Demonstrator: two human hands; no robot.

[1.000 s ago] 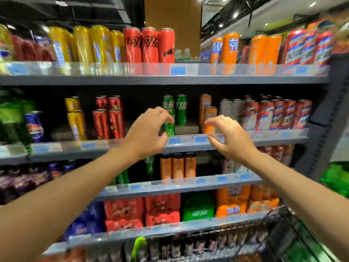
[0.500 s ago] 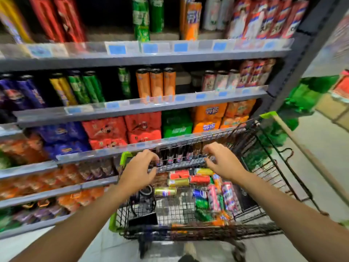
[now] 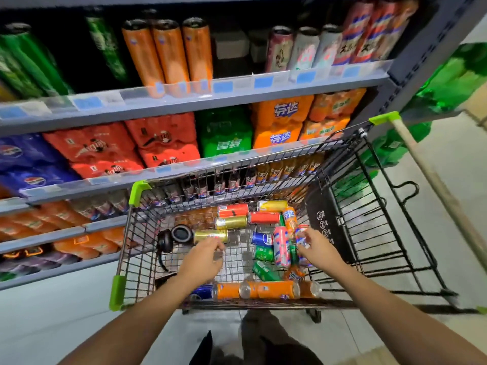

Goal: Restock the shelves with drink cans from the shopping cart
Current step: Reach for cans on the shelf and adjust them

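Note:
The wire shopping cart (image 3: 133, 233) stands against the shelves (image 3: 237, 94) and holds several loose drink cans. My left hand (image 3: 203, 259) hovers inside it with relaxed fingers just below a gold can (image 3: 210, 235), holding nothing. My right hand (image 3: 317, 250) is at the cart's right side, fingers curled round a pale can with red and blue print (image 3: 301, 233). Beside it lie a pink can (image 3: 281, 246), a blue can (image 3: 262, 238) and green cans (image 3: 263, 254). Orange cans (image 3: 276, 289) lie along the near wall.
Black headphones (image 3: 181, 234) lie in the cart's left part. Tall orange cans (image 3: 168, 54) stand on the shelf above, with wrapped multipacks (image 3: 226, 133) on the shelf below. The cart's handle (image 3: 411, 154) sticks out right. Grey floor (image 3: 453, 164) lies to the right.
My view dropped from the upper shelves to the cart. Both hands came down from the shelf edge into the cart; the right hand now grips a can.

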